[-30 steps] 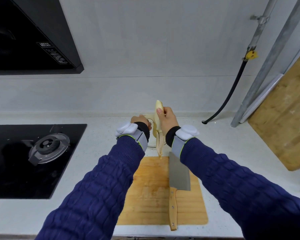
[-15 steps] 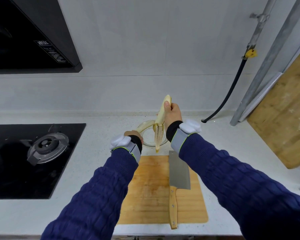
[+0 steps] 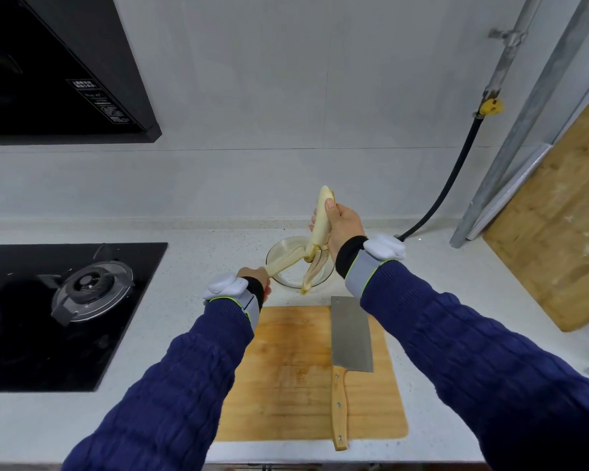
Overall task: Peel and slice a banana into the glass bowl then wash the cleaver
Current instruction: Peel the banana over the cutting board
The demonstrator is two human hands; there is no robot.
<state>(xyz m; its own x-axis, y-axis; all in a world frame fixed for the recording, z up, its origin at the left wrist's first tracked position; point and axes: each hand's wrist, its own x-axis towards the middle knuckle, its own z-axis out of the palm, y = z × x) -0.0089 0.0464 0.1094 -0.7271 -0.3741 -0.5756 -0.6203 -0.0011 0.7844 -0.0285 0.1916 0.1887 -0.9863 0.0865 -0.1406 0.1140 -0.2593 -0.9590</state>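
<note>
My right hand [image 3: 342, 226] holds the bare banana [image 3: 323, 219] upright above the glass bowl [image 3: 279, 253]. Peel strips hang from the banana's lower end. My left hand [image 3: 257, 278] grips one peel strip [image 3: 284, 261] and holds it stretched down to the left. Another strip dangles over the bowl's front rim. The cleaver [image 3: 349, 338] lies flat on the wooden cutting board [image 3: 286, 375], blade toward the bowl, wooden handle toward me. No hand touches it.
A black gas hob [image 3: 65, 314] with a burner fills the left counter. A large wooden board [image 3: 558, 232] leans at the right, beside metal pipes and a black hose [image 3: 449, 178]. A range hood [image 3: 55, 69] hangs upper left.
My right hand has lifted the banana and shifted it right. My left hand has pulled a peel strip down and to the left, away from the fruit.
</note>
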